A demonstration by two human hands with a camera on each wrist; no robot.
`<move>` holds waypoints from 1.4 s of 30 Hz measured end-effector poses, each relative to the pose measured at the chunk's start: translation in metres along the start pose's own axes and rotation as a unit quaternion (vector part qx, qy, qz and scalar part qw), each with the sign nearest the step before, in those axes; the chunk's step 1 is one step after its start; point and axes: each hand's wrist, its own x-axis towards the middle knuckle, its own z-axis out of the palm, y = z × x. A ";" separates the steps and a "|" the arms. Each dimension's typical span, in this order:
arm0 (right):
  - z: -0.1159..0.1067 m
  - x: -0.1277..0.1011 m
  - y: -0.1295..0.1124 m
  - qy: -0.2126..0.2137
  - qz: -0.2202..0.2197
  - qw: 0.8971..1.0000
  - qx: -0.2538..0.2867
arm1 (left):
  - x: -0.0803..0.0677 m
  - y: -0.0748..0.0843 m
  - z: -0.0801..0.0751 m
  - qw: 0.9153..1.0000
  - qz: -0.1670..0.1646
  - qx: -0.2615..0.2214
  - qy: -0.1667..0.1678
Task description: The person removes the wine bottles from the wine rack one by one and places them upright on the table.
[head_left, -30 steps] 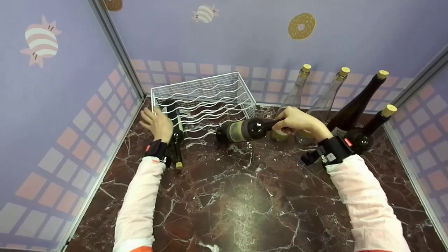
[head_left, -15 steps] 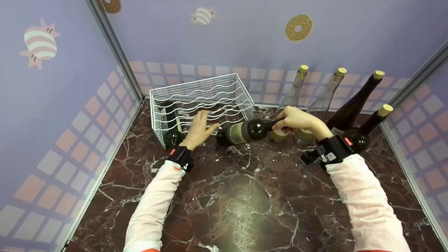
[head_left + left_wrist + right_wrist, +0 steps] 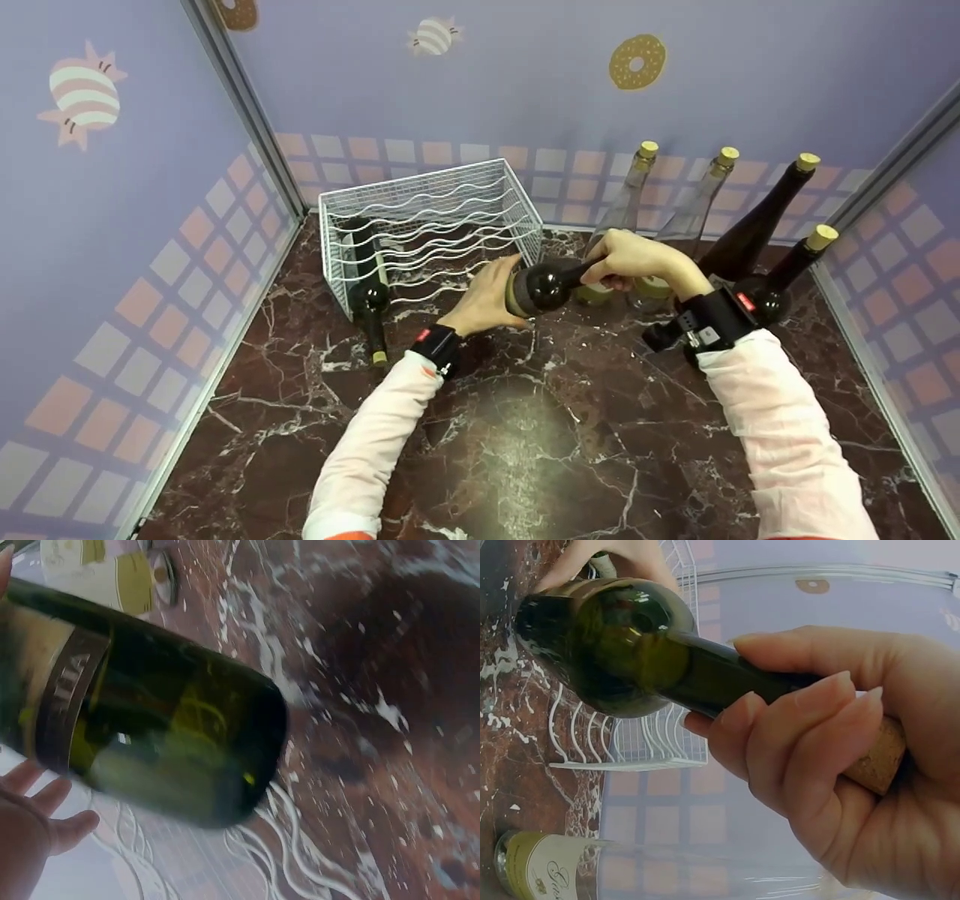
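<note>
Small booth (image 3: pixel 165 187): 3 lilac panels (image 3: pixel 525 75) around a marbled surface (image 3: pixel 570 420).

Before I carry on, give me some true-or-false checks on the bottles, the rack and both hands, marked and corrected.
1. The right hand grips the held bottle by its neck. True.
2. The held bottle stands upright on the table. False: it is tilted over onto its side.
3. A dark bottle lies in the wire rack. True.
4. The standing bottles have no corks. False: all four standing bottles are corked.
5. The left hand is on the rack's back wall. False: the left hand is at the held bottle's body.
</note>
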 end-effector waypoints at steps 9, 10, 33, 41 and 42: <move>0.002 -0.003 0.003 -0.026 -0.008 1.000 0.012 | -0.001 0.007 0.019 0.997 -0.022 -0.078 -0.004; 0.002 -0.003 0.004 -0.027 -0.009 1.000 0.012 | -0.001 0.007 0.020 0.997 -0.020 -0.077 0.001; -0.004 -0.007 -0.005 0.139 -0.122 0.983 -0.010 | -0.002 0.014 0.018 0.993 -0.055 -0.083 0.066; 0.006 -0.013 -0.008 0.259 -0.188 0.944 0.086 | -0.004 0.025 0.018 0.971 -0.112 -0.186 0.099; 0.009 -0.015 -0.011 0.266 -0.196 0.938 0.102 | -0.004 0.028 0.018 0.967 -0.116 -0.201 0.101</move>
